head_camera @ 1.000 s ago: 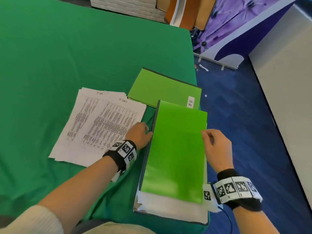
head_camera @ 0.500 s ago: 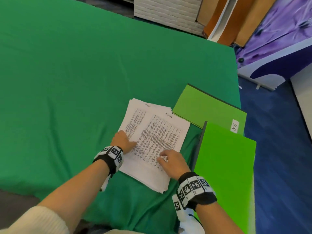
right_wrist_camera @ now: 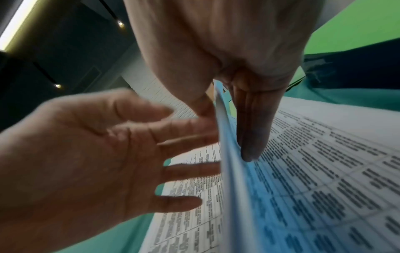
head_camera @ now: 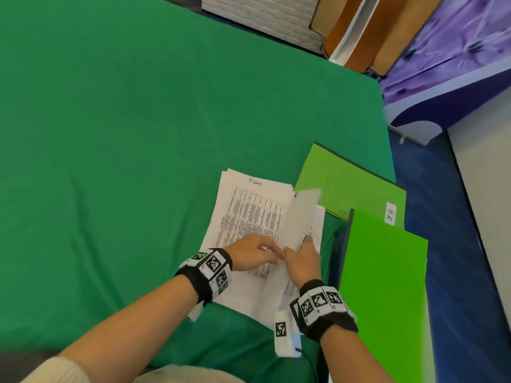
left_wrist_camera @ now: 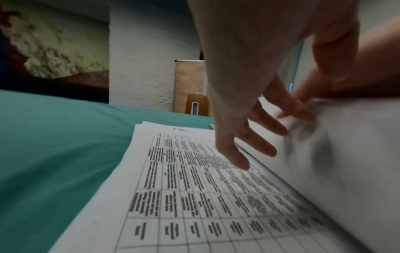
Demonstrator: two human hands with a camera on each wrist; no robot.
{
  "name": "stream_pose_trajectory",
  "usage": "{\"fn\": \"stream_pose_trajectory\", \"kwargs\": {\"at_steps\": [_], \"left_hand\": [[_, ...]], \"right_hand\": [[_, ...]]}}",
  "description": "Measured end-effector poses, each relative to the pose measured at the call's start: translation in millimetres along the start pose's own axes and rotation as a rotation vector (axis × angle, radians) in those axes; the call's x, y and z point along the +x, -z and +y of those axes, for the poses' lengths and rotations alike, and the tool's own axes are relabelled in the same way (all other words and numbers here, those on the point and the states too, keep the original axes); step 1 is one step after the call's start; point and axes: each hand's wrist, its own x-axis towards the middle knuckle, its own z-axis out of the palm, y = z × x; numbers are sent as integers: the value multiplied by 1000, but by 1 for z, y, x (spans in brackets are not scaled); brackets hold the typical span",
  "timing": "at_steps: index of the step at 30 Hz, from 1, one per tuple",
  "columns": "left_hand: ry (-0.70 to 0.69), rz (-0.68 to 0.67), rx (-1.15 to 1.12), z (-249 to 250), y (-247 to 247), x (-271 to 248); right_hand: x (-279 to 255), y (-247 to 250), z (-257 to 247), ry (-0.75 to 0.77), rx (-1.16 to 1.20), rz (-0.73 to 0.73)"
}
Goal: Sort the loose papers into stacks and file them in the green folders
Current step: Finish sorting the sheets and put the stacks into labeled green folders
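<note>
Finding: the right hand (head_camera: 302,258) pinches a lifted sheet (head_camera: 302,214) between thumb and fingers, standing it on edge above the paper pile (head_camera: 249,217) at lower centre of the head view. The left hand (head_camera: 253,254) lies with fingers spread and straight against the pile, holding nothing. Risk: the pile is fanned and uneven, so a quick pull could drag the sheets beneath out of order; the grip sits low on the sheet, which may buckle or crease. Two green folders lie right of the pile: the far folder (head_camera: 345,189), labelled HR, is closed, contents unseen. The near folder (head_camera: 384,286), at lower right, reaches the table edge (head_camera: 387,161) and could slide off if knocked; its contents cannot be told.
</note>
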Motion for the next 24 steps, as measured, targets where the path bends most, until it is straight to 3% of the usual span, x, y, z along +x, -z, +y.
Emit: {"fn": "stream_pose_trajectory", "kwargs": {"at_steps": [2,5,7,10,14,17,20,22,24], "left_hand": [[51,139,60,-11,17,7],[88,476,172,-22,57,25],[67,585,340,-22,93,43],[132,544,561,-15,141,70],[257,361,591,-22,165,98],[223,404,561,-25,157,102],[113,513,374,-24,143,93],[93,549,4,-22,130,76],[127,447,-328,-15,111,48]], "right_hand": [[-3,2,1,6,-36,28],[-9,5,2,48,-34,88],[-8,4,5,79,-67,72],[-7,3,1,167,-208,-1],[-10,-4,-12,293,-290,-19],[-5,-12,-17,324,-292,-5],[1,-17,-15,279,-272,14],[3,-21,-11,242,-242,28],[4,-24,-8,221,-196,39]]}}
